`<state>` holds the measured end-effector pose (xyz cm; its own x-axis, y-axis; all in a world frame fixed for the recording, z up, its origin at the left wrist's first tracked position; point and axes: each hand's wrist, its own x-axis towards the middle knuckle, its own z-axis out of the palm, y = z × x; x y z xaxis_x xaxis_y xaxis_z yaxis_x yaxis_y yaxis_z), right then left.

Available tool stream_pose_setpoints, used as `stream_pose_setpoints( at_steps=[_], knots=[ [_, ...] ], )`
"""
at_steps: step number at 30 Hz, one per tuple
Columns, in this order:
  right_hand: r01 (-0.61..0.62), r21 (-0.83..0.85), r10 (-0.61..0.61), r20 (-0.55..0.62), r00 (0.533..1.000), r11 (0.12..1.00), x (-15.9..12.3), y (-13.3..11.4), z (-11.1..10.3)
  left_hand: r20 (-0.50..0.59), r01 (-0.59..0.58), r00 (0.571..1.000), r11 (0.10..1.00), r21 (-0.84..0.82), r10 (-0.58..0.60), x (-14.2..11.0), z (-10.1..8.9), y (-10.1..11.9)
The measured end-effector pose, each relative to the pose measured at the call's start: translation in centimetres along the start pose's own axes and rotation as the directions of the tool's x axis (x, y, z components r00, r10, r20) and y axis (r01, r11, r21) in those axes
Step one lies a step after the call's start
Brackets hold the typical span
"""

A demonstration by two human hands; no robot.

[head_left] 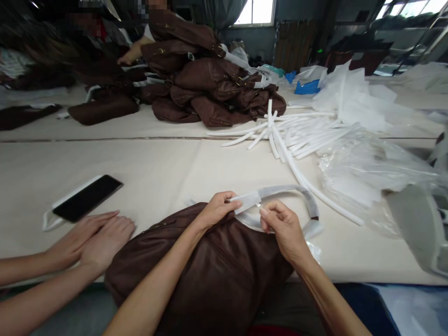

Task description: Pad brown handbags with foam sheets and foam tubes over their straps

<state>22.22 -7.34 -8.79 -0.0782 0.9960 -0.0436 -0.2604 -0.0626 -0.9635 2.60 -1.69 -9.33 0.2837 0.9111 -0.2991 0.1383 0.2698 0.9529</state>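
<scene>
1. Landmark: the bag [224, 266], brown, lying at the near edge of the counter [157, 158], under the person's forearms.
2. Strap [283, 188] loops out from the bag's far right edge onto the counter, mostly covered in pale film; a short brown stretch shows at the loop's right end.
3. Key bit: the white wrap [249, 200] on the strap, just beyond the bag's far edge. Its long axis runs roughly left to right, right end angled a little away from the person.
4. Left hand [219, 209]: pinching the wrap's left end, wrist over the bag. It's the nearer hand, in contact.
5. Right hand [285, 228]: just off the wrap's right end, inside the loop side, forearm right of the bag. Thumb and forefinger narrow, a small pale bit at the tips; can't tell if it's gripped.
6. So the wrap sits between the hands, and the right hand's gap to it looks like the relation that counts.
7. Around the bag: tubes [315, 135] beyond it, to the right; a co-worker's hands [101, 238] just left, near a phone [88, 198].
</scene>
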Motion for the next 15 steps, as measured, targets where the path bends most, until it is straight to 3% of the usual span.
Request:
stream_pose_setpoints(
  at_steps=[5, 10, 15],
  knots=[
    [-0.053, -0.032, 0.053, -0.019, 0.998, 0.998, 2.1, 3.1, 2.9, 0.029, -0.027, 0.999, 0.999, -0.02, 0.028, 0.2, -0.4, -0.6],
    [-0.12, -0.11, 0.104, -0.142, 0.984, 0.987, 2.5, 4.9, 3.0, 0.0, -0.077, 0.997, 0.996, -0.036, 0.077, 0.2, -0.5, -1.0],
    [-0.143, -0.098, 0.129, -0.137, 0.982, 0.985, 2.7, 5.4, 2.9, 0.039, -0.094, 0.994, 0.992, -0.079, 0.097, 0.2, -0.7, -1.2]
  ],
)
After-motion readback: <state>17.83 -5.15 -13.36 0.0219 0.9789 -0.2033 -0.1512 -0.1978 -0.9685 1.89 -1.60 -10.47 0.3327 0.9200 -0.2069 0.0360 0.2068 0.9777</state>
